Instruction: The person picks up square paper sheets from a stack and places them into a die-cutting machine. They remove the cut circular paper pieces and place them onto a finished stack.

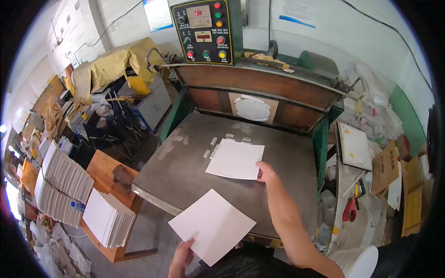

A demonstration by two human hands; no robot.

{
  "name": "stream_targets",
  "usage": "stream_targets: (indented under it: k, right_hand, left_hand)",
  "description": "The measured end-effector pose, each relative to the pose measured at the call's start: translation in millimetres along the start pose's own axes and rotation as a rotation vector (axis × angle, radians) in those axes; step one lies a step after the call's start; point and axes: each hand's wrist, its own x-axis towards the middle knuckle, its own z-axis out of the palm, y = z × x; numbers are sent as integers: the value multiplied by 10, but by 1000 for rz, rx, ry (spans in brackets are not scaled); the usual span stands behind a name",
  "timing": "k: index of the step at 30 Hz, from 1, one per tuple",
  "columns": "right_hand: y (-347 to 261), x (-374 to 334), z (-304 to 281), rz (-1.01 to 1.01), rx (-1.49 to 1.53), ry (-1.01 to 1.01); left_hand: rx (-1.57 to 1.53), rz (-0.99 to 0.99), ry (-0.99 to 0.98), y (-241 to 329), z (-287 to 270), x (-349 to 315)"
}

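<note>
My left hand point(184, 254) pinches a square white sheet of card point(213, 226) by its lower left edge, holding it tilted in front of the machine. Out over the grey metal bed point(162, 160) of a press, my right hand point(265, 172) grips the right edge of a second white card sheet point(236, 158). That sheet lies mostly over the bed, against or beside several small light blocks point(213, 141); whether it touches them I cannot tell. Behind it, the raised platen point(204, 78) carries a board with a round white-edged die point(252, 108).
A control panel point(203, 34) with coloured buttons stands above the press. To the left, a wooden table point(109, 167) bears a stack of white card point(103, 217), with taller stacks point(65, 185) beside it. On the right are red-handled scissors point(351, 211), cardboard point(387, 167) and round white pieces point(364, 263).
</note>
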Motion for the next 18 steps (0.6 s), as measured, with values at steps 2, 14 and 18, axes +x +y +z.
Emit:
stream_targets:
  k: [2, 14, 18]
  right_hand:
    - [-42, 179, -200, -34, 56, -143]
    - [-207, -1474, -1590, -716, 315, -102]
    - [327, -2019, -2448, -760, 285, 149]
  left_hand:
    - [-158, -94, -235, -86, -136, 257]
    - [-48, -59, -195, 96, 2020, 2251]
    - [18, -104, -178, 124, 2230, 2794]
